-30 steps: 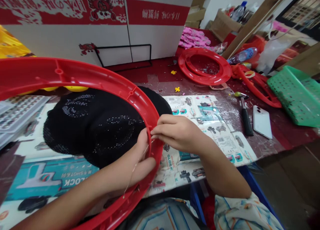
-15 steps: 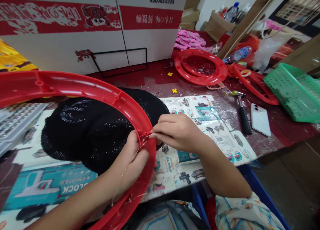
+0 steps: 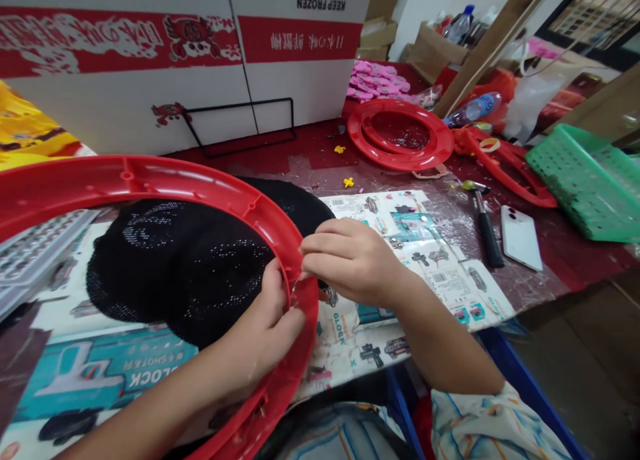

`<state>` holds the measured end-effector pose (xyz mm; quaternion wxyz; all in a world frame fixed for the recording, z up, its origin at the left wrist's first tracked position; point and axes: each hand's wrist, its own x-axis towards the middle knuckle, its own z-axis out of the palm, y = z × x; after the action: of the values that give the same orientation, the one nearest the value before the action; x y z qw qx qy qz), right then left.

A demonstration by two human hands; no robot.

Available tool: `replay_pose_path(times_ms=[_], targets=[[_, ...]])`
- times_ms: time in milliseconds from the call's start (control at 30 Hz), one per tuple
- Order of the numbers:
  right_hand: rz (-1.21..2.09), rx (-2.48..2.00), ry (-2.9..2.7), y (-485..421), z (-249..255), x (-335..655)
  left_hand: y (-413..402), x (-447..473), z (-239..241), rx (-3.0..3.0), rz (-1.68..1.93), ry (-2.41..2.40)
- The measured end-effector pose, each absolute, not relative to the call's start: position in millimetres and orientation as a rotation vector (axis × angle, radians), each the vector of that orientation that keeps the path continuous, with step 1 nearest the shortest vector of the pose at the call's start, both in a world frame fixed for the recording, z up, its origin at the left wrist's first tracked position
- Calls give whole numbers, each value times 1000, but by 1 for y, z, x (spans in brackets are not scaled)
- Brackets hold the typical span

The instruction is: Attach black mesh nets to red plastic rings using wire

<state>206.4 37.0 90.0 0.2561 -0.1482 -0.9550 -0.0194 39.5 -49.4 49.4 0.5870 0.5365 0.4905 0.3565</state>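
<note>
A big red plastic hoop point(image 3: 175, 177) is tilted up in front of me, with black netting point(image 3: 200, 267) hanging inside it and lying on the table. My left hand point(image 3: 267, 327) reaches through the hoop and grips its right rim, fingers closed. My right hand point(image 3: 350, 260) sits just outside that same spot, fingers pinched on a thin pale thread at a small tab on the rim. The thread itself is barely visible.
A second red hoop point(image 3: 400, 135) lies at the back. A hammer point(image 3: 485, 220), a white phone point(image 3: 521, 237) and a green basket point(image 3: 590, 180) sit on the right. Red-and-white cartons point(image 3: 200, 60) stand behind. A grey tray point(image 3: 30, 253) is at the left.
The loose thread that trailed down over my left wrist has been drawn in and no longer shows. My left hand has closed more tightly on the rim; the hoop dipped slightly.
</note>
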Motion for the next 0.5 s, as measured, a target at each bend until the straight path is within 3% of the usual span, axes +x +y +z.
replay_pose_path(times_ms=[500], targets=[[358, -455, -2634, 38, 94, 210, -55, 37, 32, 1128, 701, 980]])
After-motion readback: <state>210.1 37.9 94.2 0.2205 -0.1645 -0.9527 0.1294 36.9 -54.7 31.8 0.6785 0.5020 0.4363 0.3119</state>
